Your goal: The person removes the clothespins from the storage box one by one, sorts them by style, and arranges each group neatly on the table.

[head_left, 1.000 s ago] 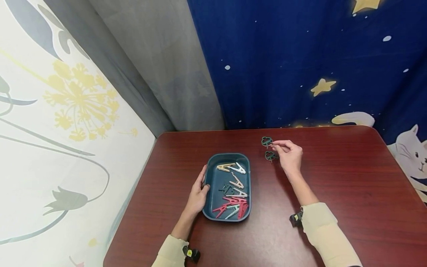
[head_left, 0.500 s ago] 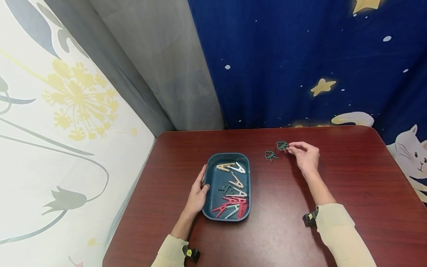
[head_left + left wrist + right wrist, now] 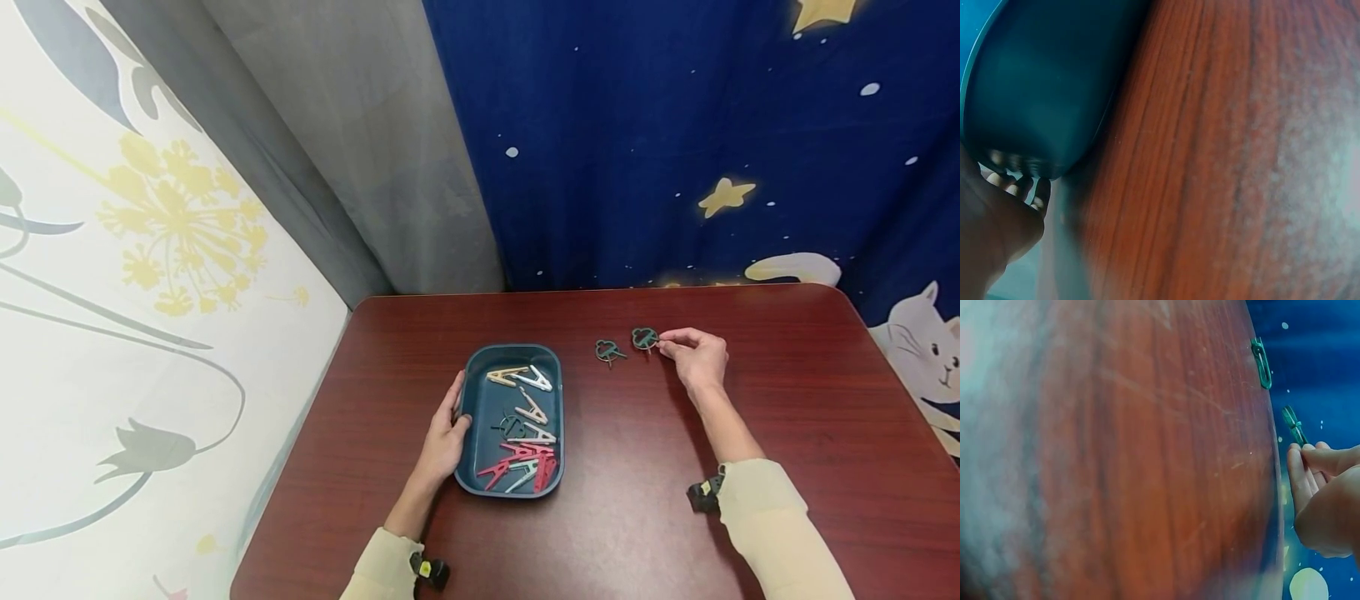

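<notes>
At the back of the table, my right hand (image 3: 699,360) pinches a dark green clip with a rounded wire-like outline (image 3: 644,338) between thumb and fingertips. Left of it lies a second green clip (image 3: 609,352) of the same sort, a short gap away. The right wrist view has the held clip (image 3: 1293,422) above the fingertips. My left hand (image 3: 441,446) holds the left side of a dark blue tray (image 3: 478,417), thumb at the rim and fingers along the outer wall. Inside lie a yellowish clothespin (image 3: 507,376), pale clothespins, red clothespins (image 3: 546,472) and another green clip (image 3: 513,427).
The reddish-brown wooden table (image 3: 600,533) carries the tray left of centre. A blue starry curtain (image 3: 637,167) hangs behind its back edge, beside a grey curtain (image 3: 375,150). A patterned white wall (image 3: 247,400) borders the left side.
My right hand has carried the pinched green clip to the right and slightly nearer, to the right of the lying clip. The left hand and tray have stayed in place.
</notes>
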`<action>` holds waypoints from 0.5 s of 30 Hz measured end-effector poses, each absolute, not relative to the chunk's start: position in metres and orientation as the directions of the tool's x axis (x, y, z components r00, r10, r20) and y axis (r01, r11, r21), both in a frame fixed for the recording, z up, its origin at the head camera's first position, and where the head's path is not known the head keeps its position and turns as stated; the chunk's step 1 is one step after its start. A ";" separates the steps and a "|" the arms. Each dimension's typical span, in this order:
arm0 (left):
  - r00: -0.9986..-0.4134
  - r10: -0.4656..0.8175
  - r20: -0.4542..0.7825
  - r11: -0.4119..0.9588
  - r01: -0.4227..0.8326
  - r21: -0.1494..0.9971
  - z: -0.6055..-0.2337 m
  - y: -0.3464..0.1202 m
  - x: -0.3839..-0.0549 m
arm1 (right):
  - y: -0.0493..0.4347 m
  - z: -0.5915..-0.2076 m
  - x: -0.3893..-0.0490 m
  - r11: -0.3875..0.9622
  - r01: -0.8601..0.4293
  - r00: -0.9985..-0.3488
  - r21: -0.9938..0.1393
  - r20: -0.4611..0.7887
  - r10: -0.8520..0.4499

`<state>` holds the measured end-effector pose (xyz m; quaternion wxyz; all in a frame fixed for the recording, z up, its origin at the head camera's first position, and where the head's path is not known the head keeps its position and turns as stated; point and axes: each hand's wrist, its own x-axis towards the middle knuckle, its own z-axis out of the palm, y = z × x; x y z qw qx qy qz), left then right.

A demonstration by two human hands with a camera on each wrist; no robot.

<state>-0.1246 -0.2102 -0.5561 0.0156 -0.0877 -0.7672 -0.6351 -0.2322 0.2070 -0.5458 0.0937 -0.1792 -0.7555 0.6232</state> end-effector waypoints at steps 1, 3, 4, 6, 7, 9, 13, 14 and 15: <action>-0.984 0.115 0.135 0.178 0.154 0.972 -0.556 -0.210 -0.125 | 0.207 -0.546 -0.232 0.187 0.165 -0.915 -0.968 -0.079 0.397; -0.984 0.116 0.138 0.181 0.157 0.971 -0.556 -0.210 -0.125 | 0.208 -0.546 -0.231 0.242 0.185 -0.909 -0.952 -0.072 0.411; -0.984 0.116 0.139 0.184 0.159 0.970 -0.556 -0.211 -0.125 | 0.208 -0.547 -0.231 0.264 0.192 -0.907 -0.945 -0.069 0.415; -0.983 0.115 0.142 0.190 0.162 0.968 -0.557 -0.211 -0.125 | 0.210 -0.547 -0.230 0.312 0.199 -0.906 -0.929 -0.053 0.421; -0.983 0.115 0.143 0.192 0.163 0.968 -0.557 -0.211 -0.125 | 0.210 -0.547 -0.230 0.331 0.200 -0.906 -0.922 -0.046 0.420; -0.983 0.113 0.143 0.197 0.163 0.967 -0.557 -0.211 -0.125 | 0.211 -0.548 -0.229 0.363 0.198 -0.909 -0.910 -0.032 0.415; -0.986 0.106 0.129 0.197 0.148 0.969 -0.556 -0.210 -0.124 | 0.213 -0.549 -0.228 0.410 0.197 -0.916 -0.890 -0.017 0.402; -0.986 0.107 0.130 0.196 0.149 0.969 -0.556 -0.210 -0.124 | 0.213 -0.549 -0.228 0.415 0.199 -0.917 -0.888 -0.019 0.399; -0.986 0.107 0.130 0.194 0.149 0.970 -0.556 -0.210 -0.124 | 0.213 -0.550 -0.228 0.422 0.201 -0.918 -0.884 -0.020 0.396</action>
